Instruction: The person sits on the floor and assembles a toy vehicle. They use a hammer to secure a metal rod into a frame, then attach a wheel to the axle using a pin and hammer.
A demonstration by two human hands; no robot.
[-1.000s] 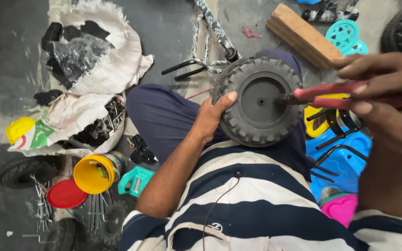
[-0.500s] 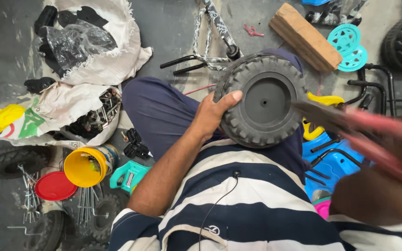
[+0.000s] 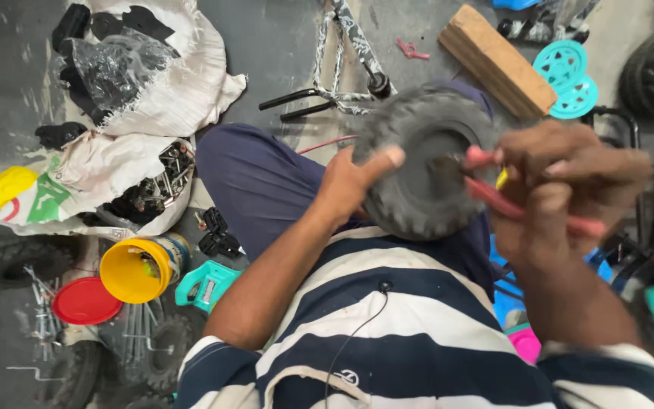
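Navy-and-white striped short-sleeved shirt [image 3: 387, 341], thin black cable down the chest, dark blue trousers [image 3: 259, 182].

The toy wheel [image 3: 425, 163] is dark grey with a knobbly tread. The pliers [image 3: 524, 204] have red handles. The shirt [image 3: 418, 326] carries navy and white stripes; the trousers [image 3: 259, 182] are navy. A yellow can [image 3: 134, 269] lies beside a red lid [image 3: 85, 301]. Two small wheels [image 3: 567, 76] are turquoise. The wooden block [image 3: 497, 60] is tan, the sacks [image 3: 175, 91] white, the floor [image 3: 9, 98] grey.

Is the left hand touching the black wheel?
Touching. The head view shows the left hand pressed on the black wheel's rim, thumb lying across its tread.
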